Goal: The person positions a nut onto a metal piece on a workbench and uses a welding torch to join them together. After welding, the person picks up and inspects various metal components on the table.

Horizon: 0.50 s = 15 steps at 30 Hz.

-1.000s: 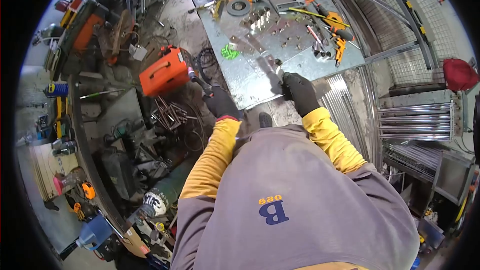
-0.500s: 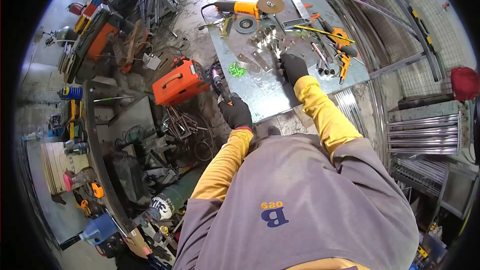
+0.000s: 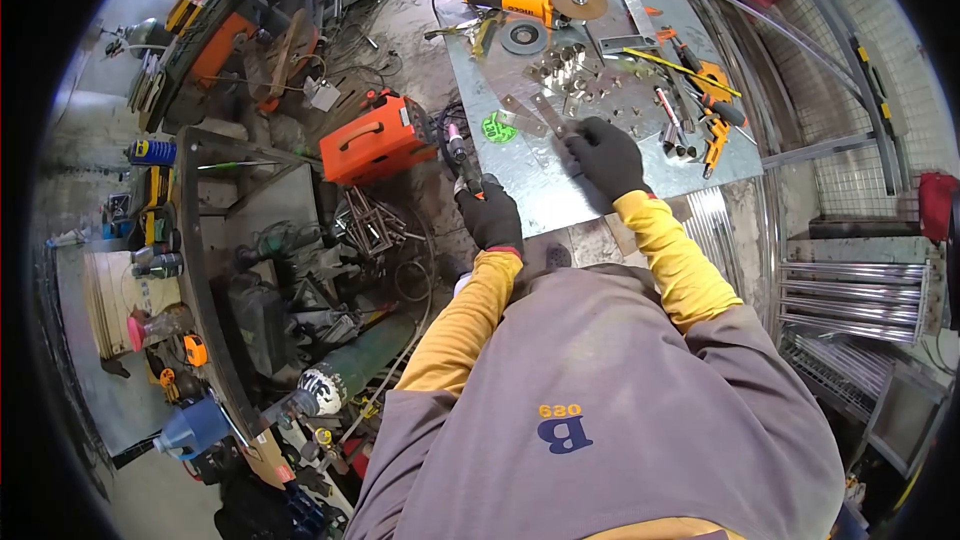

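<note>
My left hand [image 3: 488,215], in a dark glove, is closed around the handle of a welding torch [image 3: 457,146] with a pinkish nozzle, beside the table's left edge. My right hand [image 3: 606,157], also gloved, is over the metal tabletop [image 3: 545,202]. Its fingertips are pinched at the near end of a flat metal strip [image 3: 547,112] that lies on the table. A second metal strip [image 3: 520,118] lies just left of it, near a green round label [image 3: 497,127]. Short shiny tube pieces [image 3: 562,66] are clustered beyond the right hand.
An angle grinder [image 3: 525,4], a grinding disc [image 3: 524,37] and a metal square [image 3: 634,12] lie farther back. Clamps [image 3: 716,145], a marker [image 3: 668,105] and a yellow rod are at right. An orange welding machine [image 3: 375,140] stands left of the table.
My right hand has drawn back from the small tube pieces to the near end of the metal strip. My left hand keeps its hold on the torch. The view has shifted slightly.
</note>
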Available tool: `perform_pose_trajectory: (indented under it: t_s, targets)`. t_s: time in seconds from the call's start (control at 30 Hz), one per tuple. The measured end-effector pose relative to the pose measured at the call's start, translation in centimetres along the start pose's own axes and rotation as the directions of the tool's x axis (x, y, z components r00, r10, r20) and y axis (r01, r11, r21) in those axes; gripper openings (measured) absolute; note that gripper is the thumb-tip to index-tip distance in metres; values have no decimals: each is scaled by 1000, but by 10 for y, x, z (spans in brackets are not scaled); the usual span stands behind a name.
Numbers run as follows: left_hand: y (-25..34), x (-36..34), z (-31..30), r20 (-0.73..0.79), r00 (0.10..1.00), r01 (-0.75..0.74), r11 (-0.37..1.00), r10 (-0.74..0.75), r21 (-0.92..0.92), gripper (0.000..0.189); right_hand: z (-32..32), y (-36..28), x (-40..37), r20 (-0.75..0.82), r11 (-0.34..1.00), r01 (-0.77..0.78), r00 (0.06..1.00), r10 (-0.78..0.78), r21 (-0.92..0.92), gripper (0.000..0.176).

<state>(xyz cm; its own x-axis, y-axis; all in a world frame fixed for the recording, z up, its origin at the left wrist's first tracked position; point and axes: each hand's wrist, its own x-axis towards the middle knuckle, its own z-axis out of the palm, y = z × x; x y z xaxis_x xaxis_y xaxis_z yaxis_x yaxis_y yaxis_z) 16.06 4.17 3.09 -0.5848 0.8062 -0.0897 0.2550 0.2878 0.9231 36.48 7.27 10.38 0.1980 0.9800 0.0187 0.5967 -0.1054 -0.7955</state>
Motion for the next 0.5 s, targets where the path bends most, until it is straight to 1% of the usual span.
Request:
perform_pose_trajectory:
  t_s: [0.03,0.07,0.1,0.13,0.17,0.2,0.27,0.33,0.4,0.43,0.47,0.5]
  targets:
    - [-3,1,2,-18,1000,-24,1000,24,19,40,9,-5,0,-11,994,84,996,-85,-68,36]
    - [-5,3,3,-4,999,-40,999,40,19,40,17,-10,4,-25,976,164,985,-169,-140,38]
    - [-6,4,2,11,999,-43,999,43,29,40,24,-18,10,-11,931,217,973,-230,-294,38]
    - [-8,7,3,29,999,-46,998,45,39,41,33,-22,18,-9,906,223,970,-242,-359,32]
    - [-20,17,4,93,995,12,984,-29,177,38,43,-21,25,10,884,191,978,-207,-426,27]
    - [-32,16,8,18,1000,2,992,-5,129,36,51,-18,31,27,857,164,985,-173,-489,23]
    - [-12,10,3,15,999,43,998,-44,43,36,63,-8,37,5,873,159,984,-176,-460,21]
    - [-9,10,1,33,999,22,998,-24,50,36,57,-18,33,-7,891,159,984,-179,-425,18]
    - [-13,9,3,47,999,4,998,-6,58,37,46,-24,15,115,937,149,986,-118,-315,18]
    - [-23,13,7,-3,1000,-11,1000,10,-6,37,42,-29,4,125,954,126,988,-94,-272,21]
    - [-34,17,11,-55,998,-24,997,21,-68,37,35,-30,-5,243,977,32,970,21,-212,26]
    - [-46,24,12,-54,998,-32,997,28,-67,37,33,-28,-14,327,980,15,944,51,-197,29]
